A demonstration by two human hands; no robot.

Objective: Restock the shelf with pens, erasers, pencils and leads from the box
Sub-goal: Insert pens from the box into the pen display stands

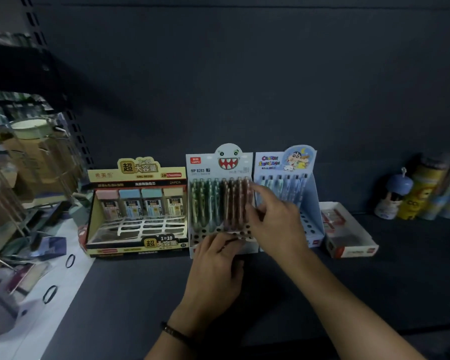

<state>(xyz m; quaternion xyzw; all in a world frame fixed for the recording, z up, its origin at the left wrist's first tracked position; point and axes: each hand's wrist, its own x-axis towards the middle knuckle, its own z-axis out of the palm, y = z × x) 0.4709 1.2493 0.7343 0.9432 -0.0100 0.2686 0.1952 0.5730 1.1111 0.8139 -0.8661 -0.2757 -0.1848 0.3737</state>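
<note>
Shelf (140, 294), dark, stocked along its back wall; three display cartons stand side by side, fronts facing outward so that a shopper can read them.

1. Lead display (140, 242), far left; four lead cases (140, 201) upright in its back row (pink, blue, teal, cream); the front slots are open, presumably awaiting stock.
2. Monster display (229, 162), centre; green pencils (205, 203) on its left half and brown pencils (233, 201) on its right, sorted by colour; too blurred for a count.
3. Cartoon display (315, 203), right; six pens (283, 188) in one back row.
4. Eraser tray (353, 252), one, low, lying flat beside the cartoon display; contents unclear.

Right hand (276, 219): thumb and bent fingers appear to pinch the brown pencils at the row's right end, probably seating them in their holes.

Left hand (216, 266): set against the monster display's front lip, likely steadying it; whether its bent fingers grip the lip or a pencil, I cannot tell.
</note>
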